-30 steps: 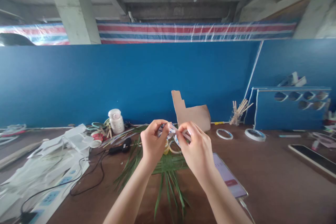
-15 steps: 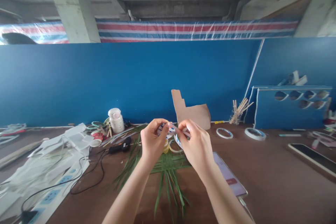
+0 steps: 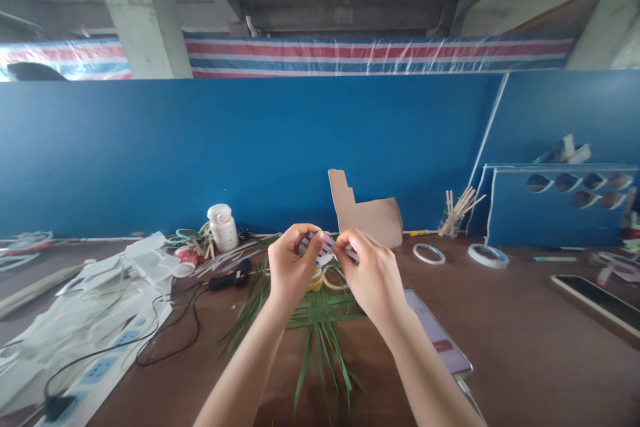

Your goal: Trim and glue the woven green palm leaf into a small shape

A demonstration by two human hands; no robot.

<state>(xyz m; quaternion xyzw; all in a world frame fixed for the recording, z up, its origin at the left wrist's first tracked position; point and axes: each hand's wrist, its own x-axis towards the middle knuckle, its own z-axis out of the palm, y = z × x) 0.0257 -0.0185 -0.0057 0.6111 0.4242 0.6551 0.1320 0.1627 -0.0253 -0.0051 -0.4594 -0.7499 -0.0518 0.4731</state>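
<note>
Head view, striped piece: a small white piece with blue stripes [image 3: 326, 252], raised above the table [image 3: 510, 340] between the two hands; its full outline is hidden by the fingers.
Left hand: thumb and forefinger of the left hand [image 3: 294, 267] pinch the striped piece near its upper edge.
Right hand: thumb and forefinger of the right hand [image 3: 373, 273] close together at the opposite edge, apparently pinching it; the exact contact is too small to tell.
Green leaves: long strips [image 3: 316, 310], crossed and woven at the middle, lie on the table below the hands, loose ends fanning out.
Yellow roll and white ring: the yellow roll [image 3: 315, 280] and the white ring [image 3: 331, 287] are side by side just behind the weave, partly covered by the hands.
Phone: lies beside the right forearm, screen lit [image 3: 440, 337], a white cable [image 3: 467, 392] at its near end.
Black tool: lies left of the leaves [image 3: 231, 277], near a dark cord.
Hazards: uneven pulling between the two pinches could crease or tear the striped piece; a slip could drop it among the leaves; a lowered right forearm could knock the phone or snag its cable.
</note>
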